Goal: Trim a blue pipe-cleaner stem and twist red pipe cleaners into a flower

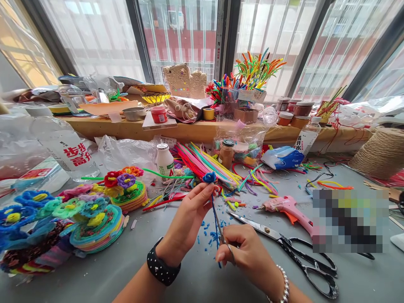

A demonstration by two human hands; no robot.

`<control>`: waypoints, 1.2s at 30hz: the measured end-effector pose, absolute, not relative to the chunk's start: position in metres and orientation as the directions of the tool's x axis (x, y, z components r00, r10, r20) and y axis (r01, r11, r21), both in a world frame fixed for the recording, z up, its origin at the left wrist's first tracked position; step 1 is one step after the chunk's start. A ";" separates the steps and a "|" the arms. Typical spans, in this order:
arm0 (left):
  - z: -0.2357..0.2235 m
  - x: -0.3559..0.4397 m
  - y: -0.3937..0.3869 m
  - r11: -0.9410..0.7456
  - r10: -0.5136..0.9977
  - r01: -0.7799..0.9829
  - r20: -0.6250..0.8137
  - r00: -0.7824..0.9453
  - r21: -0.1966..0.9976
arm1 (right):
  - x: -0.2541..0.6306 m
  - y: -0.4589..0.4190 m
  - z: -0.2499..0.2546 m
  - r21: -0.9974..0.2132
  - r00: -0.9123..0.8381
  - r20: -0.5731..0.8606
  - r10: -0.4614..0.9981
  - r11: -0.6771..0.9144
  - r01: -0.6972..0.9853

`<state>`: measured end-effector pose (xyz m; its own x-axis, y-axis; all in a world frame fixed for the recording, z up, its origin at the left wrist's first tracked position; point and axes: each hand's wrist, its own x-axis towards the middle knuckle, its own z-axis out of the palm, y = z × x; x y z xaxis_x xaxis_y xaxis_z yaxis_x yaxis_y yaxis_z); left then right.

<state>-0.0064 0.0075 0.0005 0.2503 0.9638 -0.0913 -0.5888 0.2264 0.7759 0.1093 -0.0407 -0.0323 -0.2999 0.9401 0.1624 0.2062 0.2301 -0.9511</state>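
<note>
Between the thumb and fingers of my left hand [195, 210] is a blue pipe cleaner [209, 177], curled into a small loop shape at the top. Its thin stems hang down below the fingers. My right hand [244, 252] is closed on small scissors [222, 237], whose blades lie close along the hanging stems; whether they touch is hard to make out. Blue fuzz clippings [206, 235] are scattered on the grey table [186, 286] beneath both hands. Right of my hands lie large black-handled scissors [284, 244], partly spread.
Pipe-cleaner flowers [38, 214] fill the left side. A pink glue gun [288, 208] lies behind the large scissors. Loose pipe cleaners [208, 162], a white bottle [164, 162] and a brown jar [226, 155] stand or lie beyond my hands. A twine spool [378, 153] is far right.
</note>
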 end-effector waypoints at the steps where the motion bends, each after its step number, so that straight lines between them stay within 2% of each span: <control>1: 0.001 -0.007 0.007 0.227 0.964 -0.590 -0.093 0.248 0.775 | 0.109 -0.041 -0.032 -0.951 -0.299 0.164 0.940 0.231 0.205; 18: -0.001 -0.007 0.007 0.243 0.957 -0.623 -0.079 0.279 0.743 | 0.109 -0.042 -0.031 -0.948 -0.290 0.145 0.946 0.216 0.232; 26: 0.003 -0.006 0.005 0.265 0.948 -0.630 -0.078 0.308 0.730 | 0.111 -0.042 -0.030 -0.951 -0.390 0.125 0.912 0.223 0.215; 36: 0.005 -0.006 0.004 0.294 0.939 -0.605 -0.103 0.329 0.740 | 0.112 -0.042 -0.033 -0.950 -0.413 0.088 0.906 0.201 0.238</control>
<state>-0.0061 0.0035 0.0051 0.3289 0.9387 -0.1033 -0.6054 0.2935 0.7398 0.1124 -0.0416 -0.0329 -0.4133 0.9064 0.0877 0.2382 0.2005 -0.9503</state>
